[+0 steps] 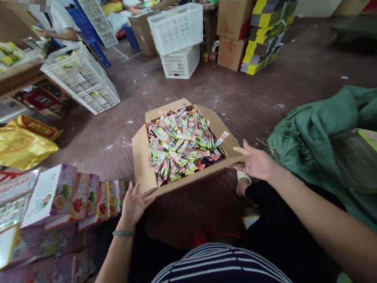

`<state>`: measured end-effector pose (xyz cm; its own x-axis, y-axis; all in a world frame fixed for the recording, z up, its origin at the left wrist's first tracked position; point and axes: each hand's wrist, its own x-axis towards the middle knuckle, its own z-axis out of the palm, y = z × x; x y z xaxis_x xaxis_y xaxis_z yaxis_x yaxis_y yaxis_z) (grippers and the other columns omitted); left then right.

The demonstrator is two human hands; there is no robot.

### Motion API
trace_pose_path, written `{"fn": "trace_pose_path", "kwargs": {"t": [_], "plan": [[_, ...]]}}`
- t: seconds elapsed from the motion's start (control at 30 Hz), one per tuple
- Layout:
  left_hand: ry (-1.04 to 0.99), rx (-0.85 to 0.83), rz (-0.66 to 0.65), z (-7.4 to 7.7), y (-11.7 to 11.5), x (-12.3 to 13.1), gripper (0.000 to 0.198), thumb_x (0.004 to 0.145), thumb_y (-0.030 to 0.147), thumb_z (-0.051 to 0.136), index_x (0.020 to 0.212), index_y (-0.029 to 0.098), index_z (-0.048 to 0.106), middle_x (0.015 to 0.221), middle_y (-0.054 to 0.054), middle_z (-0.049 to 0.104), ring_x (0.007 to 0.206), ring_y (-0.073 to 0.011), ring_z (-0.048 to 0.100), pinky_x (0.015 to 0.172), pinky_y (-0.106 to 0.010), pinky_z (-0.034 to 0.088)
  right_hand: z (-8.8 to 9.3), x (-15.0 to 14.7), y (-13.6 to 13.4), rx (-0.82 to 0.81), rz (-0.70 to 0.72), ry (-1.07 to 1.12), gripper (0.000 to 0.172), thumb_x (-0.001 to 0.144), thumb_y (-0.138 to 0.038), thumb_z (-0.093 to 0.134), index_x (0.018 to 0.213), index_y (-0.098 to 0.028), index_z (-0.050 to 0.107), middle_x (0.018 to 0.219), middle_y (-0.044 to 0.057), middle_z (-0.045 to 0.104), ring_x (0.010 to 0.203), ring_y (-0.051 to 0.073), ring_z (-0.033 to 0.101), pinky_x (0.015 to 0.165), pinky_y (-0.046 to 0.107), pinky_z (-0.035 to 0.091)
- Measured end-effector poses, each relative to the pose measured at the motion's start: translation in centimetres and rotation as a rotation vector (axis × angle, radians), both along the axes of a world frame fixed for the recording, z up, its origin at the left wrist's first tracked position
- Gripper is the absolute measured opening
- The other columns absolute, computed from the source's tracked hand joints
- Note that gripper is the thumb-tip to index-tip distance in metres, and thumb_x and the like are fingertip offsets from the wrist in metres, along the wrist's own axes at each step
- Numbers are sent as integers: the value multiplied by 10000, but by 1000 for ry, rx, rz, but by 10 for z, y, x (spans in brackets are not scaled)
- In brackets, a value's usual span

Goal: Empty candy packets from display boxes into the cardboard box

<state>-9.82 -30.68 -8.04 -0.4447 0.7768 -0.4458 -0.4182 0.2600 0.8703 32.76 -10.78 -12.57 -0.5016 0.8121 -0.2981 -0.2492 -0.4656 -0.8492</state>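
Note:
An open cardboard box (144,155) stands on the floor before me, its flaps folded outward. Small printed sachets (183,143), pink, green and white, fill it in a loose heap. At the near left corner, my left hand (134,205) grips the flap edge, with a bracelet on the wrist. My right hand (256,161) has hold of the near flap's right end, its fingers partly stretched over the cardboard. The undersides of both grips are hidden.
Stacked fruit-printed cartons (60,191) stand at left, below a yellow sack (18,143). Green cloth (313,122) lies at right. Further off are white crates (177,29), more white crates (81,75), brown cartons (234,28), bundled flat cardboard (265,33) and a person (61,24) beside a table.

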Motion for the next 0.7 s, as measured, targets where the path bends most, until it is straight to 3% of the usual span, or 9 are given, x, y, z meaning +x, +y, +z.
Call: {"fn": "trace_pose_path", "kwargs": {"t": [0.07,0.13,0.23,0.3,0.37,0.47,0.57,0.63,0.7], "plan": [[319,160,92,-4,-8,14,864,999,710,400,1697,308,87,1552,-236,519,1237,-298,699,1072,-506,530,19,-22,-5,64,-124,89,838,983,-711,497,1623,-245,224,1424,183,549,1212,291,656,990,435,578],[778,203,114,-15,4,37,1006,941,729,508,1715,307,23,1744,-199,225,1528,-331,427,1229,-524,368,27,-61,-6,229,-220,-144,1063,926,-685,646,1674,-254,27,1545,222,406,1329,337,568,1077,484,516],[1430,8,-73,-34,55,69,981,901,639,664,1702,246,256,1788,-142,-62,1632,-405,-33,1303,-578,138,22,-122,3,443,-302,-789,1270,833,-593,855,1699,-182,22,1514,285,358,1340,427,508,1116,519,448],[1656,-202,-173,-42,96,77,806,961,565,628,1660,242,387,1787,-152,-4,1618,-438,-73,1293,-629,79,11,-149,16,515,-300,-1086,1173,885,-595,825,1701,-149,111,1451,285,393,1302,434,521,1083,499,450],[1738,-366,-237,-47,129,74,720,1014,539,559,1655,260,389,1769,-187,122,1618,-454,22,1275,-672,81,1,-162,35,575,-210,-1240,998,948,-575,770,1671,-125,249,1418,273,425,1269,413,541,1046,463,459],[1798,-425,-308,-55,154,60,731,1023,594,512,1661,271,358,1735,-233,221,1611,-447,147,1252,-714,94,-1,-167,76,753,-84,-1296,662,1010,-533,694,1500,-122,523,1356,238,504,1234,391,553,1031,455,448],[1828,-408,-322,-66,158,49,741,1015,638,485,1654,280,374,1729,-235,236,1607,-443,182,1238,-734,107,17,-165,140,976,-173,-1222,402,1076,-479,574,1317,-168,659,1334,198,555,1238,381,529,1083,499,398],[1826,-417,-345,-71,158,46,755,1012,653,473,1659,280,365,1733,-232,226,1607,-448,176,1233,-738,123,29,-157,190,930,-308,-1148,370,1102,-435,510,1298,-162,664,1402,205,535,1289,380,486,1134,527,348],[1829,-428,-368,-74,160,45,772,1011,650,477,1669,268,342,1738,-233,206,1613,-444,156,1235,-732,129,30,-137,235,730,-388,-1050,388,1132,-412,423,1282,-140,656,1449,225,516,1354,362,433,1177,520,303]]}}
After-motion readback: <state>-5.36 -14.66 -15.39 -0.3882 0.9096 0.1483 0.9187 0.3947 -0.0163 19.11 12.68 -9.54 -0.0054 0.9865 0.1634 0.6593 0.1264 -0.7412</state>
